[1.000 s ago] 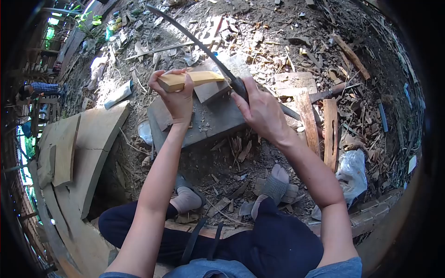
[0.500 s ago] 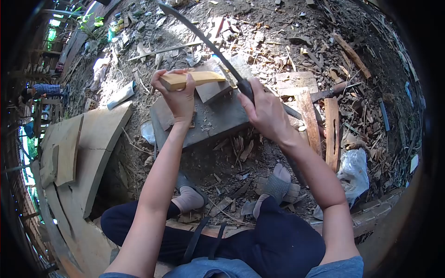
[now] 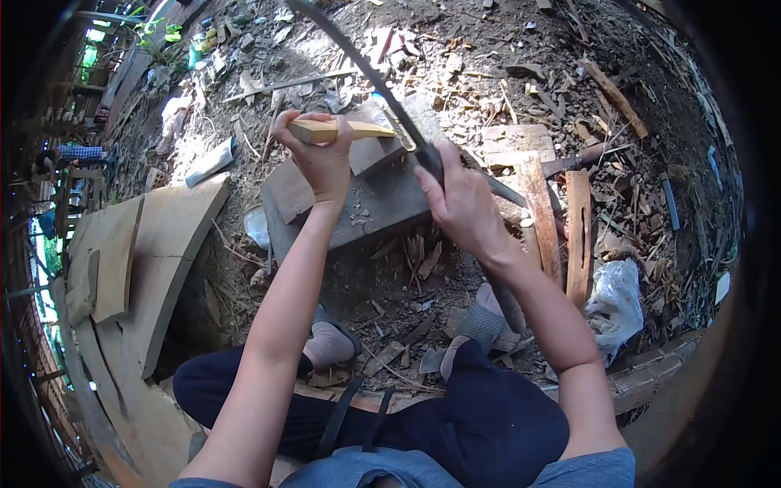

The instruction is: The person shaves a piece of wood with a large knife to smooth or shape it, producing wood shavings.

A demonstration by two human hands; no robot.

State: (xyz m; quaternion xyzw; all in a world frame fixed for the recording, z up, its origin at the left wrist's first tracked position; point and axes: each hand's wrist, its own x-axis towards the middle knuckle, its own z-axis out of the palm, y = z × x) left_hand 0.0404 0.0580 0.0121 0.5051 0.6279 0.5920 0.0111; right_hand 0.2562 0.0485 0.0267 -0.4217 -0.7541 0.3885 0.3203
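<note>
My left hand [image 3: 319, 159] is wrapped round a pale yellow, shaped piece of wood [image 3: 368, 130], whose far end points right over a wooden block [image 3: 378, 154]. The block rests on a dark, flat-topped work block [image 3: 378, 213] sprinkled with small shavings. In my right hand [image 3: 468, 195] is the dark handle of a machete [image 3: 358, 58]. Its long blade slants up and to the left, past the top edge of the view. The base of the blade is close beside the right end of the yellow piece. Below my right forearm shows a dark, rounded end [image 3: 509, 311].
Curved boards [image 3: 175, 244] stand at the left. To the right are two upright wood strips [image 3: 578, 236], a sheathed-looking knife [image 3: 573, 161] and a plastic bag [image 3: 616, 297]. Wood chips litter the dirt ground. A person [image 3: 80, 154] is far off at the left.
My left hand has shifted slightly right and turned the yellow piece, so it looks narrower. The machete has moved a little, its tip now out of view.
</note>
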